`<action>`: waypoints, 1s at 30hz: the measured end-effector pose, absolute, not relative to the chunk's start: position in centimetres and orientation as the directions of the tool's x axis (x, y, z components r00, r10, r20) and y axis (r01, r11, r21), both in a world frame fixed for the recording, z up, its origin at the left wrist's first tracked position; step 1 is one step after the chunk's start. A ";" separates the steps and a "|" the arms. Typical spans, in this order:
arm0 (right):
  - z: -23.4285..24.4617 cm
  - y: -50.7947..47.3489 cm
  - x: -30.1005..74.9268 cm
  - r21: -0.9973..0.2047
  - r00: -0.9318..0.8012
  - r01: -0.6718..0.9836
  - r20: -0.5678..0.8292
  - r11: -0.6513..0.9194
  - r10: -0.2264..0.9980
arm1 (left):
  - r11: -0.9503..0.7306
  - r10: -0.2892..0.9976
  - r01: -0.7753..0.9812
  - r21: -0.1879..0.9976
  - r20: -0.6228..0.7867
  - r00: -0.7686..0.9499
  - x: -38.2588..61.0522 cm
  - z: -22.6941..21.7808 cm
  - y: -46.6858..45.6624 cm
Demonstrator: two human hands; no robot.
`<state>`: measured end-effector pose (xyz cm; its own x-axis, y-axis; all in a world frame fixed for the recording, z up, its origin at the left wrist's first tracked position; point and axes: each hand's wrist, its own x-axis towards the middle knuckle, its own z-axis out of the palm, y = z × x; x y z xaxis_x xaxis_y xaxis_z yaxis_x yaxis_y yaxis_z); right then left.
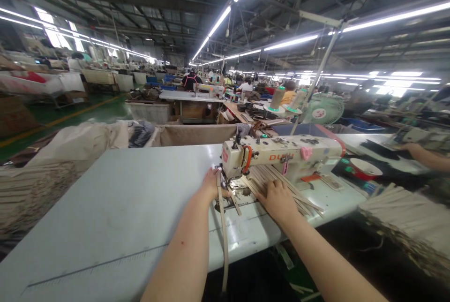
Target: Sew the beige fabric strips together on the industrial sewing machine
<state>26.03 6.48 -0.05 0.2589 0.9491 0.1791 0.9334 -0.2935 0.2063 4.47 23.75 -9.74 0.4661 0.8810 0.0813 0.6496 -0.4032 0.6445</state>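
Left hand (211, 184) touches one strap (222, 227), grip unclear; right hand (277, 199), fingers flat, presses strips (263, 176).

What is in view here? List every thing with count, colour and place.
sewing machine: one, cream, on the table, right of centre
table: one, pale grey, foreground
strap: one, beige, from the needle over the table's near edge
loose strips: several, beige, under the machine's arm
thread cones: two, pale, behind the machine
fan: one, green and white, behind, right
strip stacks: two, beige, far left and far right
co-worker's arm: one, right edge
left hand: beside the needle, touching the strap
right hand: flat on the loose strips
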 end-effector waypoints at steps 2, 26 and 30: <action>-0.3 5.9 25.8 0.231 0.272 0.923 0.175 -0.308 0.946 | -0.397 0.887 0.666 0.632 0.080 0.454 4.6 -9.6 23.7; -1.9 7.0 26.7 0.190 0.259 0.941 0.131 -0.281 0.957 | -0.444 0.865 0.657 0.609 0.100 0.492 4.2 -10.0 24.1; -1.7 7.2 26.5 0.195 0.230 0.950 0.103 -0.246 0.968 | -0.427 0.866 0.652 0.626 0.077 0.494 4.0 -9.5 23.9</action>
<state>26.51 7.17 -1.74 0.2295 0.9678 0.1032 0.9495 -0.2460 0.1946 3.97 23.92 -9.55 0.4937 0.8662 0.0771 0.6519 -0.4273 0.6265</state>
